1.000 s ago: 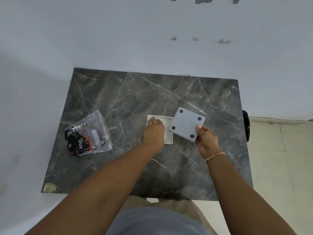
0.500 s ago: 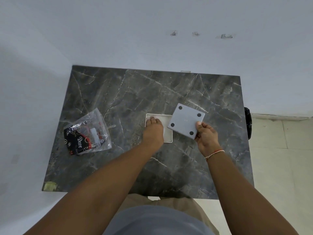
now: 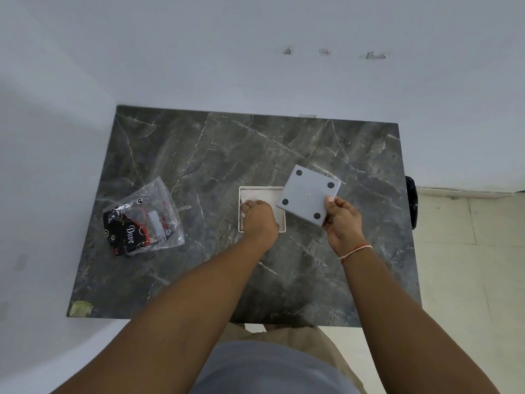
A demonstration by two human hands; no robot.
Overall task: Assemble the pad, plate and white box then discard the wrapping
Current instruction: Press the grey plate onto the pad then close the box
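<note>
A shallow white box (image 3: 264, 192) lies open at the middle of the dark marble table (image 3: 227, 149). My left hand (image 3: 260, 220) reaches into it, fingers bent down onto a pale pad (image 3: 251, 198) on the box floor; the hand hides most of the pad. My right hand (image 3: 342, 220) grips a grey square plate (image 3: 308, 194) by its near right corner. The plate has four black round feet facing up and hangs tilted over the box's right edge. The clear plastic wrapping (image 3: 145, 217), with a black and red printed card inside, lies at the table's left.
White walls close in behind and to the left of the table. A black object (image 3: 412, 203) hangs off the table's right edge, above a pale tiled floor. A yellowish patch of tape (image 3: 81, 307) marks the front left corner.
The view has tilted a little. Both hands, the plate and the box keep nearly the same places relative to each other.
</note>
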